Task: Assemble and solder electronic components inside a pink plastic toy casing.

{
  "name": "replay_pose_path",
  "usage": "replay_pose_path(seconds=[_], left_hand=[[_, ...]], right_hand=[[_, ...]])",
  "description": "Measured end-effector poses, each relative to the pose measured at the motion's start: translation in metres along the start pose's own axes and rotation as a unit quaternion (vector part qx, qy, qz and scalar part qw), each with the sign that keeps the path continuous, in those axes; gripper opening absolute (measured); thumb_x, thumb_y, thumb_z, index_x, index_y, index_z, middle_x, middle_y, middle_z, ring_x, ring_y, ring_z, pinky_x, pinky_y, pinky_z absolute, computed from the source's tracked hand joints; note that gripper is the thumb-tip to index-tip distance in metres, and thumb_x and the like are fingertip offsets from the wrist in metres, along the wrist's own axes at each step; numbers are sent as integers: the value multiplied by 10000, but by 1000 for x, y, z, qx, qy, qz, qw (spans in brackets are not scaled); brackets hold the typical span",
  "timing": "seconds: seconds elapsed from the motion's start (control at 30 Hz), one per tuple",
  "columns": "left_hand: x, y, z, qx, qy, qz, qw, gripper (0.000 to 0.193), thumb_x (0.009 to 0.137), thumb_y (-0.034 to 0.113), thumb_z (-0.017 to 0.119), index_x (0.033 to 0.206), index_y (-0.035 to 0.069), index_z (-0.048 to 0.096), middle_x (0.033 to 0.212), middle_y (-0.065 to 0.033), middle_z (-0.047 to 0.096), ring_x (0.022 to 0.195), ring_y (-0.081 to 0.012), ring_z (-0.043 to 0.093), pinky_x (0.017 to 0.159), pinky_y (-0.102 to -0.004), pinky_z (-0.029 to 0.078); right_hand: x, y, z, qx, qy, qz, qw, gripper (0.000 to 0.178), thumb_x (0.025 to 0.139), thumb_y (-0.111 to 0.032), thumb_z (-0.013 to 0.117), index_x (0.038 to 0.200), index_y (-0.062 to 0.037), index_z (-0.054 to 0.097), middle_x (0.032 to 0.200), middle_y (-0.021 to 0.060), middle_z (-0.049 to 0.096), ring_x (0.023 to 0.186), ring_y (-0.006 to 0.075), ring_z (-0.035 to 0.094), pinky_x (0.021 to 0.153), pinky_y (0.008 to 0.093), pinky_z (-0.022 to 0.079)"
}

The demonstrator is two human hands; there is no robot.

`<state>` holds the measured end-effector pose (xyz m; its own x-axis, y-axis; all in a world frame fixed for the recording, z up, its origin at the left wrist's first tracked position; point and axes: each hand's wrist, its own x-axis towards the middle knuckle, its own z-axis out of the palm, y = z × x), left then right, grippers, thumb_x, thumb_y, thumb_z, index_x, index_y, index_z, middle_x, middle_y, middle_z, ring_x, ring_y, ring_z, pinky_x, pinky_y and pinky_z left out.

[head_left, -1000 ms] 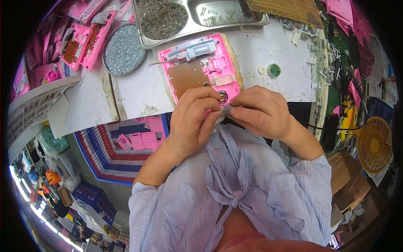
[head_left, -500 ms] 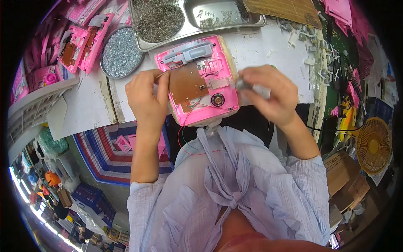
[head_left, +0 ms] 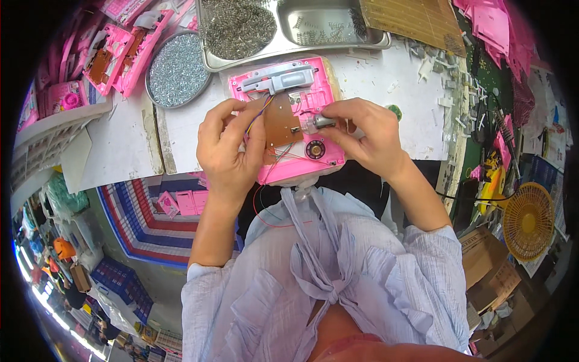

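Wires (head_left: 260, 113) in one hand, metal cylinder (head_left: 324, 121) in the other

Left hand (head_left: 232, 145) has the wires pinched over the brown circuit board (head_left: 281, 117). Right hand's (head_left: 369, 130) clamped on the cylinder, just above the speaker (head_left: 315, 149), over the open pink casing (head_left: 286, 171) at the worktable's (head_left: 416, 130) near edge.

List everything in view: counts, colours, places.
open casing: one, pink, on table
board: one, brown, inside casing
wires: several, multicoloured, over board
speaker: one, black, casing's near right
metal part: one, grey, casing's right
divided tray: one, silver, behind casing
springs: many, silver, in tray
round dish: one, grey, left of tray
other casings: many, pink, upper left
basket: one, striped, below table
fan: one, yellow, right
cardboard: several pieces, brown, lower right
left hand: one, at wires
right hand: one, holding metal part
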<state>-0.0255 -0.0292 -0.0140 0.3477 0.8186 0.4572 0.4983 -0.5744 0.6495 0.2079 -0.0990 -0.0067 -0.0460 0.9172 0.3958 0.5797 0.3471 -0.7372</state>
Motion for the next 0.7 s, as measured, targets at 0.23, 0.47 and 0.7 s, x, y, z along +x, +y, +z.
replay_pose_path(seconds=[0.23, 0.47, 0.7], left_hand=[[11, -4, 10, -52, 41, 39, 997, 190, 825, -21, 770, 1010, 21, 759, 1014, -124, 704, 770, -188, 662, 639, -288, 526], [10, -13, 14, -87, 70, 76, 991, 194, 822, -29, 780, 1009, 18, 753, 1015, -124, 696, 711, -166, 661, 561, -269, 518], [9, -15, 11, -101, 64, 63, 991, 195, 809, -35, 789, 996, 1, 747, 1010, -127, 696, 720, -171, 671, 567, -262, 521]], right_hand=[[23, 10, 0, -90, 13, 22, 996, 292, 749, -198, 862, 985, -83, 736, 942, 65, 710, 917, 254, 627, 812, 369, 515], [27, 21, -3, -123, -36, 19, 992, 248, 756, -225, 852, 935, -97, 738, 1124, 56, 667, 1109, 315, 508, 961, 416, 442], [31, 24, -8, -129, -74, 21, 989, 214, 768, -234, 847, 942, -129, 779, 1123, 48, 643, 1121, 314, 496, 960, 421, 442]])
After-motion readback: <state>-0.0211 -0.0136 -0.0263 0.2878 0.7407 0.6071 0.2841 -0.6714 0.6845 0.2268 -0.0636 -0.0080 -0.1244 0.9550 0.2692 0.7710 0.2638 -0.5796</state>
